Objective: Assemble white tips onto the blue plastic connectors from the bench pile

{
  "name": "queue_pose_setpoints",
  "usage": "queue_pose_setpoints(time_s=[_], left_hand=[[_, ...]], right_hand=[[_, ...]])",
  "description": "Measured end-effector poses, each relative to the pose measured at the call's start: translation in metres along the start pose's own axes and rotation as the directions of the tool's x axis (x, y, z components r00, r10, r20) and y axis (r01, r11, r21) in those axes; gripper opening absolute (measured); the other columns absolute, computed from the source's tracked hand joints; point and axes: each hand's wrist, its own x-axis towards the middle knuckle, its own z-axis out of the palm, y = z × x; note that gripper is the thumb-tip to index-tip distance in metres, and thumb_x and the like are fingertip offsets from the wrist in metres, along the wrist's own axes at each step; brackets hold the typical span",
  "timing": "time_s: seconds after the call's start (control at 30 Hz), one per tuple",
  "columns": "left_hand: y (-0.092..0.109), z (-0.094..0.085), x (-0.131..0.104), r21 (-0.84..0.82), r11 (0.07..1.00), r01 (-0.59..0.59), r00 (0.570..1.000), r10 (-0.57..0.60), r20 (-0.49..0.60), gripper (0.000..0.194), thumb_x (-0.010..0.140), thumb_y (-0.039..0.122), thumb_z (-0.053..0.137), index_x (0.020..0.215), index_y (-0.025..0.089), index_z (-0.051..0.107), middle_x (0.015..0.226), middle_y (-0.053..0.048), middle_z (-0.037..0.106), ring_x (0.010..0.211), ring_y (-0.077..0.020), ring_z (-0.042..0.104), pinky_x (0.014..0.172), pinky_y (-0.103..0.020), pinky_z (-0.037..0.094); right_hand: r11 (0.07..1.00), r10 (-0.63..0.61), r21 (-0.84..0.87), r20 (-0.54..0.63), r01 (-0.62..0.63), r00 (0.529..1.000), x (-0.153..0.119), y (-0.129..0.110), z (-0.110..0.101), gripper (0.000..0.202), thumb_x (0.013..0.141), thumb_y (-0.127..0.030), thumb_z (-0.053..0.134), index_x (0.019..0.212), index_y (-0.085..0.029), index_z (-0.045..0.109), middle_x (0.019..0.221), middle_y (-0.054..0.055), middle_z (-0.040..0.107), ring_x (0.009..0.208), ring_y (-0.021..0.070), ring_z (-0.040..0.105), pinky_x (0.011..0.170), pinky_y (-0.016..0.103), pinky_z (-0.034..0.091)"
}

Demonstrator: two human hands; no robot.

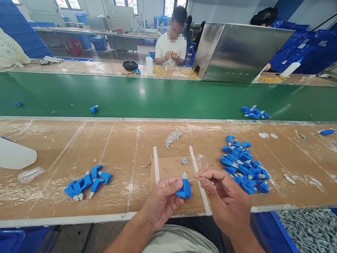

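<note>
My left hand (164,202) pinches a small blue plastic part (185,190) with a pale grey tip pointing up. Between the thumb and fingers of my right hand (229,202) is a thin wooden stick (194,179), its end at the upper side of the blue part; whether it touches is too small to tell. Just beyond, a grey-blue dab (184,161) lies on a cardboard sheet (168,167) edged by white tape strips. Farther off is a heap of tiny grey pieces (173,138). Similar blue parts form a large pile (243,165) at right and a smaller group (86,182) at left.
A green conveyor belt (158,98) crosses behind the table, carrying a few blue parts (254,112). A white bottle (15,153) and a clear plastic tube (31,174) lie at left. Grey pieces fill a blue bin (279,228) below right. Another person (171,49) sits opposite.
</note>
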Motion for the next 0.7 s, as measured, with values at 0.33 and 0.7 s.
queue_pose_setpoints(time_s=[0.33,0.7], left_hand=[[-0.0027,-0.0043,0.0013,-0.012,1.000,0.000,1.000,-0.001,-0.020,0.024,0.086,0.029,0.071,0.088,0.005,0.072,0.076,-0.007,0.062,0.063,-0.0079,0.061,0.057,-0.013,0.048],[-0.0027,-0.0017,0.0027,-0.018,1.000,-0.007,1.000,0.007,0.011,0.020,0.085,0.026,0.072,0.085,0.006,0.073,0.077,-0.008,0.062,0.065,-0.0089,0.058,0.060,-0.016,0.049]], right_hand=[[0.999,0.012,-0.032,0.031,-0.011,0.999,-0.0024,0.0049,0.0024,0.009,0.096,-0.020,0.058,0.102,-0.024,0.063,0.097,0.004,0.069,0.094,0.0208,0.064,0.084,0.034,0.048],[0.997,-0.073,-0.020,0.080,0.075,0.994,-0.0006,0.0046,0.0031,0.016,0.095,-0.012,0.055,0.102,-0.025,0.060,0.092,0.004,0.066,0.088,0.0212,0.062,0.079,0.035,0.048]])
